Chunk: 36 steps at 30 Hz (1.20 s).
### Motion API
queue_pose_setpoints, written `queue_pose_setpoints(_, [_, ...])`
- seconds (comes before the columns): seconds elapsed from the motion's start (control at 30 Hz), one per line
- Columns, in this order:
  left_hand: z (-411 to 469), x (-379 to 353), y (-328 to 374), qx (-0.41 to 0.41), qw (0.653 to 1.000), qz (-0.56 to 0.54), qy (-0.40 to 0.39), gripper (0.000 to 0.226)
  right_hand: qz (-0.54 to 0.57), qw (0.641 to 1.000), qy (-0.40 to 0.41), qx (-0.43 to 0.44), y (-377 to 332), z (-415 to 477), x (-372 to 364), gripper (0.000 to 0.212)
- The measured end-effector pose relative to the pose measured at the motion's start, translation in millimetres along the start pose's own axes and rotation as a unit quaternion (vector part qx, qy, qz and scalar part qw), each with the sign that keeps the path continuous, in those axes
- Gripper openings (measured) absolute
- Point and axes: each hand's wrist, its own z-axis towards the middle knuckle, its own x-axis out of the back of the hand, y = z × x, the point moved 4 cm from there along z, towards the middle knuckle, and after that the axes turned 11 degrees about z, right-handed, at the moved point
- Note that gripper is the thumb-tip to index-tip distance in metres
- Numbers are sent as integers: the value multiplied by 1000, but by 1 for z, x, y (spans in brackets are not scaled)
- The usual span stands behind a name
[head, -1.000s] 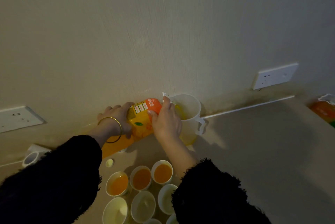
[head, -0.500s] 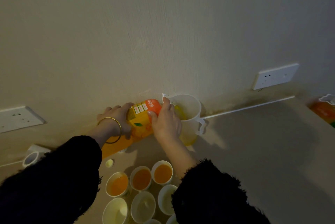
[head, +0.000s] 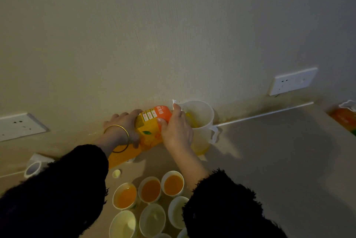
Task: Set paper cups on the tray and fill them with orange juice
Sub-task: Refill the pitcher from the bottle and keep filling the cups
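No shift in the last second: your left hand and right hand sit exactly where they were, and the juice carton stays tipped at the same angle. So you are mid-pour, and the cups get nothing more until this is done.

Left hand, with the gold bangle on its wrist, has its fingers curled over the carton's far side towards the lower end. Right hand wraps the orange top end, thumb on the near face, index finger up by the spout. Both are closed firmly on it, neither spread.

Just beyond your right fingertips the spout hangs over the rim of the clear plastic jug; yellow juice shows inside it.

The paper cups are on your side of the grip, under your forearms: three filled with orange juice in the row closer to the carton, pale empty ones behind them towards you. I cannot make out a tray beneath them. The small cap lies just below your left wrist.
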Motion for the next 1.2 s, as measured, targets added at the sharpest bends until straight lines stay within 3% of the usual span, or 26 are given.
queue_pose_setpoints(1.2, [0, -3, -1, 2, 1000, 0, -4, 112, 3, 1000, -2, -7, 1, -2, -2, 69])
